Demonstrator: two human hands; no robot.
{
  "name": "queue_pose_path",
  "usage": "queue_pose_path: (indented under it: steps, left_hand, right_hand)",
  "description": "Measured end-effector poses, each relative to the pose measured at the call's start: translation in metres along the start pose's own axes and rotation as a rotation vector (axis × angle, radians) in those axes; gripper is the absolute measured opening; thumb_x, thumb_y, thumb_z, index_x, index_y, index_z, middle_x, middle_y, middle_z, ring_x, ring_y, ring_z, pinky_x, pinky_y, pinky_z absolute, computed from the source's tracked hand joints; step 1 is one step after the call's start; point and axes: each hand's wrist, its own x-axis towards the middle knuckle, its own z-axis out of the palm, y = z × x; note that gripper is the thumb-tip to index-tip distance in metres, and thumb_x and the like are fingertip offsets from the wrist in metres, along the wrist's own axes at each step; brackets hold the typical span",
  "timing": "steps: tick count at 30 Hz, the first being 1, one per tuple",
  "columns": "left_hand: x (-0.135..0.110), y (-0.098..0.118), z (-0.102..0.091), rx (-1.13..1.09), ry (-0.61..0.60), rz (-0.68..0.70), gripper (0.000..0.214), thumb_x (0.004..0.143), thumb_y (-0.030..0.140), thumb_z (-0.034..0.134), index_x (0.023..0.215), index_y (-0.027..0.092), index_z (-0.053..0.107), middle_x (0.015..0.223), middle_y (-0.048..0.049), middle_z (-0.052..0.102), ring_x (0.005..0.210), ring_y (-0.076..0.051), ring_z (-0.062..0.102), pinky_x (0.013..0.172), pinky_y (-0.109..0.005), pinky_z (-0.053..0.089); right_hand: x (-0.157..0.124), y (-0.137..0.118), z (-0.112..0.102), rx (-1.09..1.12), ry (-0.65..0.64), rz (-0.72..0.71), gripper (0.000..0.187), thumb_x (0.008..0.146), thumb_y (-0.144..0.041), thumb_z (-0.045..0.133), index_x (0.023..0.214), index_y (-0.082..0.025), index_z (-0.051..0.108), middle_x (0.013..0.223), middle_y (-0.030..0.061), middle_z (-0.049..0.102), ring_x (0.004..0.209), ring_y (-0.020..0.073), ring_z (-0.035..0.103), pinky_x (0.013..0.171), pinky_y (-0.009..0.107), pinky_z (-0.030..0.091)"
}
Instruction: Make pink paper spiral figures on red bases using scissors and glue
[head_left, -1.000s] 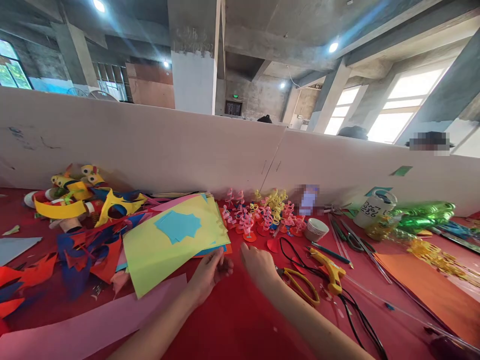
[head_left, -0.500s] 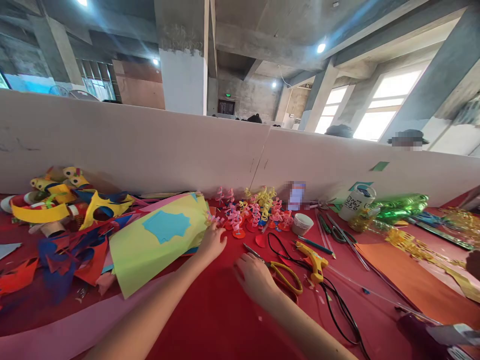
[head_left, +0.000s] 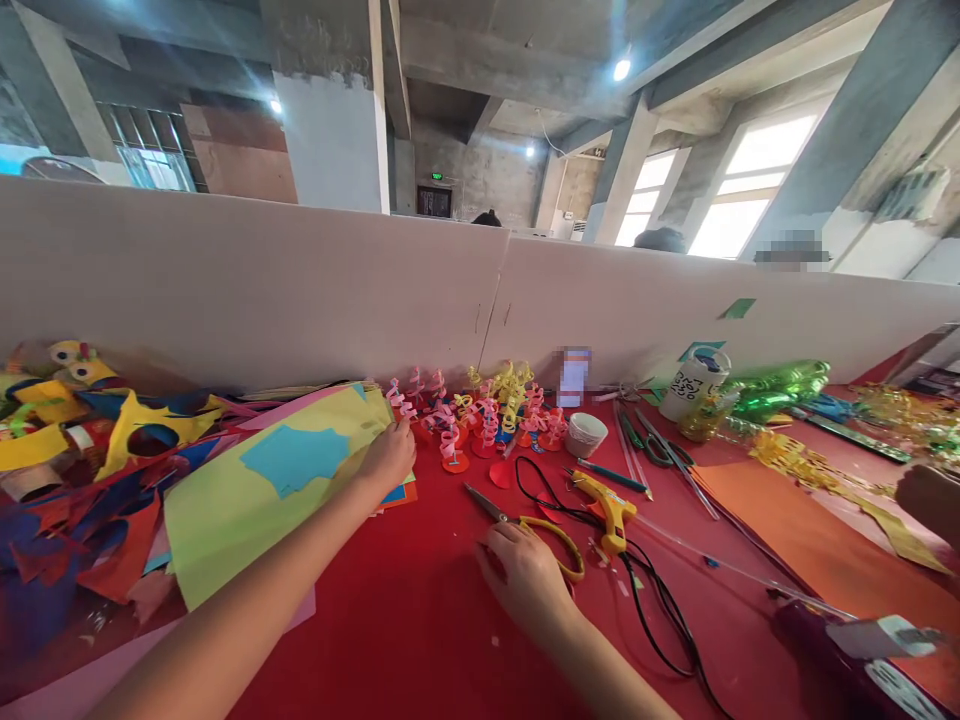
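Note:
My left hand (head_left: 389, 458) is closed at the right edge of the yellow-green paper sheets (head_left: 217, 520). A pink curled paper spiral (head_left: 401, 402) rises from its fingertips. Beside it stands a cluster of small pink and yellow paper spirals (head_left: 510, 395) on round red and blue bases. On the red table my right hand (head_left: 523, 570) rests palm down with loosely bent fingers apart, and I see nothing in it. It lies against the yellow-handled scissors (head_left: 559, 540), partly covering their handles; the blades point up and left.
A yellow glue gun (head_left: 611, 510) with a black cord lies on the right, near a white cup (head_left: 586, 434) and green-handled scissors (head_left: 664, 450). Orange paper (head_left: 817, 540) spreads farther right, by another person's hand (head_left: 930, 505). Cut paper masks (head_left: 142, 430) crowd the left. A white partition (head_left: 337, 290) stands behind.
The view has swung right. My left hand has drawn slightly away from the spiral cluster with the pink spiral. My right hand has come closer to me, over the scissors' handles.

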Motion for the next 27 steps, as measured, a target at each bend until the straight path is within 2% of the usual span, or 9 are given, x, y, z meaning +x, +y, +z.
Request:
queue_pose_path:
  steps: [3,6,8,11,14,16,19,23,27]
  left_hand:
    - [0.009,0.000,0.003,0.221,-0.139,-0.009,0.019,0.080,0.009,0.055,0.096,0.004,0.064,0.112,-0.0235,0.059,0.106,-0.032,0.055,0.090,-0.044,0.043]
    - [0.019,0.001,0.004,0.383,-0.241,0.001,0.030,0.087,0.025,0.056,0.114,0.011,0.056,0.117,-0.0139,0.057,0.100,-0.025,0.059,0.084,-0.043,0.050]
    - [0.025,0.001,0.004,0.451,-0.291,0.021,0.034,0.088,0.030,0.055,0.118,0.014,0.053,0.117,-0.0101,0.057,0.098,-0.022,0.060,0.081,-0.042,0.051]
    - [0.030,-0.002,0.001,0.500,-0.341,0.061,0.033,0.088,0.030,0.055,0.117,0.014,0.053,0.117,-0.0105,0.057,0.098,-0.022,0.059,0.081,-0.042,0.051]
    - [0.028,-0.007,-0.004,0.499,-0.343,0.109,0.029,0.088,0.026,0.055,0.114,0.013,0.056,0.116,-0.0117,0.058,0.100,-0.024,0.059,0.084,-0.042,0.050]
    - [0.022,-0.010,-0.006,0.481,-0.314,0.152,0.027,0.084,0.017,0.055,0.110,0.011,0.059,0.118,-0.0157,0.058,0.110,-0.028,0.056,0.093,-0.041,0.046]
    - [0.009,-0.013,-0.005,0.439,-0.272,0.220,0.041,0.078,0.008,0.051,0.119,0.011,0.054,0.127,-0.0161,0.054,0.122,-0.029,0.048,0.102,-0.040,0.039]
    - [-0.010,-0.016,0.002,0.391,-0.261,0.285,0.053,0.079,0.008,0.043,0.131,0.012,0.042,0.131,-0.0130,0.054,0.123,-0.024,0.048,0.102,-0.039,0.040]
    - [-0.023,-0.016,0.008,0.352,-0.291,0.323,0.046,0.082,0.013,0.043,0.127,0.011,0.049,0.131,-0.0136,0.055,0.122,-0.024,0.050,0.103,-0.037,0.040]
  right_hand:
    - [-0.001,0.002,0.004,-0.051,0.034,-0.029,0.014,0.083,-0.014,0.054,0.074,-0.019,0.063,0.074,0.0020,0.066,0.073,0.0164,0.063,0.067,0.024,0.042]
    - [-0.001,0.003,0.009,-0.075,0.067,-0.056,0.014,0.082,-0.013,0.055,0.071,-0.019,0.061,0.071,0.0010,0.065,0.069,0.0151,0.062,0.065,0.024,0.040]
    - [-0.001,0.003,0.011,-0.083,0.092,-0.074,0.014,0.081,-0.013,0.055,0.070,-0.020,0.060,0.070,0.0005,0.064,0.067,0.0144,0.061,0.063,0.024,0.039]
    - [-0.001,0.003,0.011,-0.088,0.118,-0.089,0.013,0.081,-0.014,0.055,0.070,-0.020,0.060,0.069,-0.0001,0.064,0.066,0.0142,0.061,0.063,0.024,0.038]
    - [0.000,0.004,0.009,-0.091,0.115,-0.082,0.014,0.081,-0.014,0.056,0.068,-0.020,0.059,0.069,-0.0003,0.065,0.067,0.0143,0.061,0.063,0.024,0.038]
    - [0.000,0.005,0.008,-0.094,0.108,-0.078,0.014,0.080,-0.014,0.056,0.067,-0.019,0.059,0.069,0.0000,0.065,0.067,0.0144,0.062,0.063,0.024,0.038]
    - [0.000,0.004,0.007,-0.095,0.101,-0.081,0.014,0.080,-0.014,0.057,0.067,-0.019,0.059,0.070,0.0002,0.065,0.068,0.0144,0.062,0.063,0.024,0.038]
    - [-0.001,0.003,0.007,-0.098,0.090,-0.086,0.014,0.081,-0.015,0.057,0.068,-0.019,0.060,0.070,0.0001,0.065,0.067,0.0144,0.062,0.063,0.024,0.038]
    - [-0.001,0.003,0.007,-0.110,0.085,-0.076,0.016,0.081,-0.015,0.056,0.066,-0.019,0.059,0.069,0.0004,0.065,0.067,0.0146,0.062,0.063,0.024,0.038]
